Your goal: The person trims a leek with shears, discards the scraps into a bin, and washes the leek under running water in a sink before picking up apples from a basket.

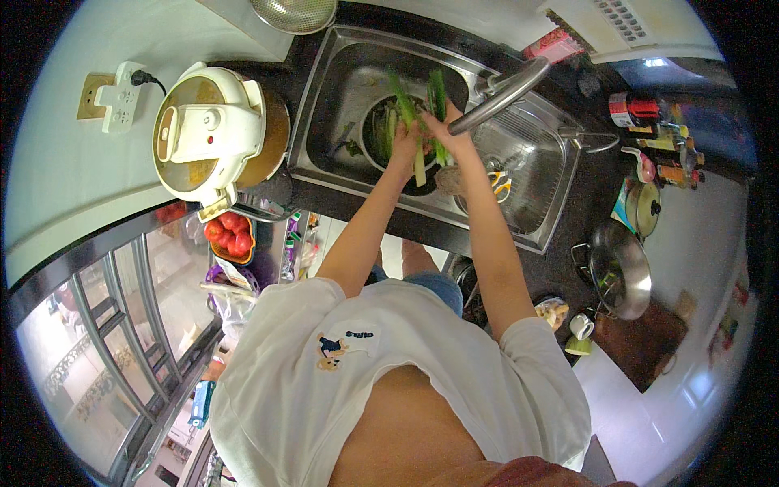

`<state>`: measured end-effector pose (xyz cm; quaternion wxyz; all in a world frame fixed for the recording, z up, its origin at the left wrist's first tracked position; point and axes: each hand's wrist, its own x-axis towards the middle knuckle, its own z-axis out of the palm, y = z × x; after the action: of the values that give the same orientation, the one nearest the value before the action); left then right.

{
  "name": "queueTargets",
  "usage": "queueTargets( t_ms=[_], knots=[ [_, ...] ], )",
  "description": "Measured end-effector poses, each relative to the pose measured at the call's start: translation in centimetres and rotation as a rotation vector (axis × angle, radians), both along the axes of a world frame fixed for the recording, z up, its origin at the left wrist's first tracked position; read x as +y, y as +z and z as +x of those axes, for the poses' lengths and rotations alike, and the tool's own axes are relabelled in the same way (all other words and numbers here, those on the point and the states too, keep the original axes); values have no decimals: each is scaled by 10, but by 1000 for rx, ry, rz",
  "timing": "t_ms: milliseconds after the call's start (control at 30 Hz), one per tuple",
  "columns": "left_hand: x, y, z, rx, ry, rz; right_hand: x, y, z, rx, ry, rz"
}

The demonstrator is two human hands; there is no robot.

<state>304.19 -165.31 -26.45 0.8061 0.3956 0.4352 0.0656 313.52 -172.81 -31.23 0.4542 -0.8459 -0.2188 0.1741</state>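
Both hands are over the left basin of a stainless steel sink (341,91). My left hand (406,144) is closed around green leafy stalks (401,97) with a pale stem end hanging below. My right hand (447,131), just beside it, grips another bunch of green stalks (437,91), whose white ends point down. Beneath them stands a round pot (366,131) with more greens inside. The curved metal faucet (499,97) passes over my right wrist. Scissors with yellow and white handles (500,185) lie in the right basin, next to a brownish round thing (449,180) partly behind my right forearm.
A white pressure cooker (210,134) stands left of the sink, near a power adapter (122,97). Below it is a basket of red fruits (231,236). At right are a steel wok (621,271), a lidded pot (644,207), bottles (663,143) and a brown board (645,341).
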Motion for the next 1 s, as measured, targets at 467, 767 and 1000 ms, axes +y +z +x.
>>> queueTargets(
  t_ms=[467, 767, 1000],
  knots=[
    [-23, -71, 79, -218, -121, -200, -172, -54, 27, 28, -445, -496],
    [-27, -78, 66, -293, 93, -318, -58, 26, -7, 582, -72, -99],
    [7, -37, 60, -42, 0, -153, -19, 12, -22, -93, 133, -268]
  ],
)
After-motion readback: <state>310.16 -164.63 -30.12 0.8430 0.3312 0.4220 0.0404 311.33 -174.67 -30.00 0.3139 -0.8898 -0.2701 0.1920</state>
